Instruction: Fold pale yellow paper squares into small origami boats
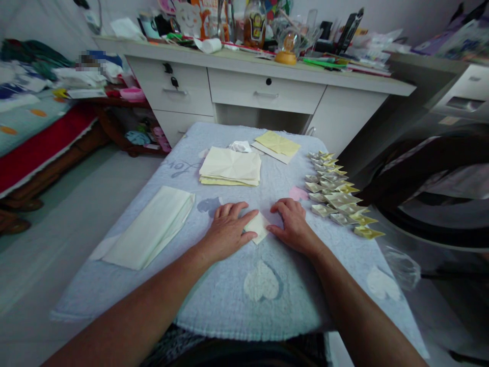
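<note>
Left hand and right hand pressed a folded paper flat on the tabletop; folded paper boats lay just right.

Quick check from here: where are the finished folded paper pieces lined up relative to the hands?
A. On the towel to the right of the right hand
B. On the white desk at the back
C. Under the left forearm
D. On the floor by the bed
A: the folded paper pieces lie in rows on the towel, just right of the right hand, which presses the small paper together with the left hand.
</note>
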`<action>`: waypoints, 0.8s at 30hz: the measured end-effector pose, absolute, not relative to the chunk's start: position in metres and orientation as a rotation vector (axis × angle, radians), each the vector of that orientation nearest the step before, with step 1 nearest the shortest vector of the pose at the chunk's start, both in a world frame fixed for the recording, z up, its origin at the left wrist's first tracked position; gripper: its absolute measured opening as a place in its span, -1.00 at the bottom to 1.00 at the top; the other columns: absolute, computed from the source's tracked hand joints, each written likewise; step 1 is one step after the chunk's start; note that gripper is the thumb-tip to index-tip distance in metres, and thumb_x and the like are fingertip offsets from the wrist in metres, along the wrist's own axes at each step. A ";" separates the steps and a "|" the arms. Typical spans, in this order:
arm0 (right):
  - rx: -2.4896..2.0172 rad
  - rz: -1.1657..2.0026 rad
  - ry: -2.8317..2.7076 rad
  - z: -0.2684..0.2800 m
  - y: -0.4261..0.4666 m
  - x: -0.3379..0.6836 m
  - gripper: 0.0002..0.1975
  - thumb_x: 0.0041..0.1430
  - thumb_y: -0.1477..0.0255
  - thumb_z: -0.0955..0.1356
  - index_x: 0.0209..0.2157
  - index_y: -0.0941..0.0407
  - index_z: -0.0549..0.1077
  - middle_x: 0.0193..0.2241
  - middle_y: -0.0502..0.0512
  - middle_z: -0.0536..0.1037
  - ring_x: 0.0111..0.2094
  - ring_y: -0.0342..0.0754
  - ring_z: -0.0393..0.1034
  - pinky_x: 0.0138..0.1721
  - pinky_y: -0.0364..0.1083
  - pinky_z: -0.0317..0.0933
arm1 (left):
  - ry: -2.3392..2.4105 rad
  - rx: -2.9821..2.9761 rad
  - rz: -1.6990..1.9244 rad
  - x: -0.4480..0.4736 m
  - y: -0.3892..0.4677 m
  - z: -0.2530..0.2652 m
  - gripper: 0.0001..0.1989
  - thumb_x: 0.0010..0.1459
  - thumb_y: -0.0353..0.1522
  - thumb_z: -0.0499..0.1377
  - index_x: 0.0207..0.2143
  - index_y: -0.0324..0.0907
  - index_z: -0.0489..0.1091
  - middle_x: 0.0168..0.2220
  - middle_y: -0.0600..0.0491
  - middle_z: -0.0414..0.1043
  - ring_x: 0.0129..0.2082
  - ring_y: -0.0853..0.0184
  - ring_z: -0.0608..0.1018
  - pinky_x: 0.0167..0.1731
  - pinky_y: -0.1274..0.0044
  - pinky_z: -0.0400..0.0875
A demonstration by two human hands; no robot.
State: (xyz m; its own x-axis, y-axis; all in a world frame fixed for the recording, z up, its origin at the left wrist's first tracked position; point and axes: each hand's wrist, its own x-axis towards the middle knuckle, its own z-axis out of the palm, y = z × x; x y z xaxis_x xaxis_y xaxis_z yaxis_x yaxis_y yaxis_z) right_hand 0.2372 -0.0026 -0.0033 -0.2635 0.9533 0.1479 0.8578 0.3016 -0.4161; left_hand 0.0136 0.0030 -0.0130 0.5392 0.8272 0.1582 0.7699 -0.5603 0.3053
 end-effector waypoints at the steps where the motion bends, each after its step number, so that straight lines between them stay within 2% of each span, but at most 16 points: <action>1: -1.576 0.385 -2.217 -0.001 -0.004 0.236 -0.63 0.02 0.36 0.46 -0.11 0.06 0.39 -0.04 0.16 0.36 -0.03 0.13 0.20 -0.05 0.08 0.08 | 1.318 2.565 0.463 0.013 0.004 -0.012 -0.44 0.14 -0.16 0.21 0.19 0.04 0.24 0.18 -0.06 0.21 0.10 0.03 0.24 0.08 0.18 0.16; 4: -1.406 0.503 -2.318 0.007 -0.008 0.233 -0.66 0.03 0.42 0.45 -0.13 0.04 0.40 -0.06 0.12 0.38 -0.05 0.08 0.20 -0.05 0.05 0.08 | 1.168 2.504 0.576 0.013 0.007 -0.009 -0.52 0.10 -0.27 0.26 0.09 -0.07 0.32 0.10 -0.04 0.29 0.07 0.11 0.30 0.08 0.26 0.21; 8: -1.331 0.592 -2.410 0.011 -0.010 0.231 -0.66 0.03 0.42 0.47 -0.12 0.06 0.42 -0.09 0.10 0.41 -0.08 0.06 0.21 -0.04 0.04 0.06 | 0.985 2.447 0.601 0.013 0.011 -0.003 -0.78 0.12 -0.42 0.19 -0.14 -0.15 0.41 -0.08 0.00 0.42 -0.05 0.21 0.39 0.01 0.35 0.27; 10: -1.345 0.594 -2.402 0.010 -0.009 0.232 -0.66 0.03 0.41 0.47 -0.12 0.08 0.43 -0.09 0.11 0.42 -0.09 0.05 0.21 -0.03 0.04 0.05 | 0.946 2.443 0.576 0.011 0.011 0.000 -0.78 0.09 -0.46 0.19 -0.17 -0.15 0.43 -0.11 0.01 0.44 -0.07 0.22 0.40 0.00 0.35 0.28; 16: -1.308 0.586 -2.396 0.006 -0.007 0.235 -0.73 0.12 0.36 0.44 -0.12 0.07 0.46 -0.10 0.11 0.44 -0.10 0.04 0.22 -0.04 0.03 0.05 | 0.907 2.442 0.521 0.008 0.011 0.004 -0.63 -0.03 -0.42 0.30 -0.10 -0.13 0.43 -0.09 0.01 0.41 -0.03 0.20 0.38 0.02 0.35 0.28; 20: -1.281 0.572 -2.404 0.008 -0.006 0.236 -0.80 0.20 0.31 0.39 -0.16 0.08 0.48 -0.14 0.13 0.46 -0.13 0.03 0.26 -0.08 0.01 0.07 | 0.899 2.438 0.563 0.007 0.013 0.003 -0.74 0.05 -0.39 0.26 -0.15 -0.13 0.44 -0.12 0.01 0.44 -0.06 0.22 0.41 0.00 0.37 0.30; 24: -1.281 0.555 -2.378 0.011 -0.006 0.234 -0.86 0.29 0.37 0.31 -0.23 0.10 0.50 -0.22 0.11 0.49 -0.17 -0.01 0.30 -0.11 -0.01 0.09 | 0.900 2.430 0.628 0.009 0.014 0.002 -0.90 0.18 -0.37 0.18 -0.23 -0.15 0.45 -0.19 0.02 0.48 -0.13 0.26 0.46 -0.06 0.40 0.33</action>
State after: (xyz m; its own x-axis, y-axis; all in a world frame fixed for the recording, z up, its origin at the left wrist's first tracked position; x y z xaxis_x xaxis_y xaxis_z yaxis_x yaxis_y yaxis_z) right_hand 0.2342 -0.0057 0.0109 -0.5112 0.8475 0.1432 0.6966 0.5061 -0.5084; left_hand 0.0088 0.0141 0.0020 0.6801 0.6886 0.2515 0.4732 -0.6743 0.5669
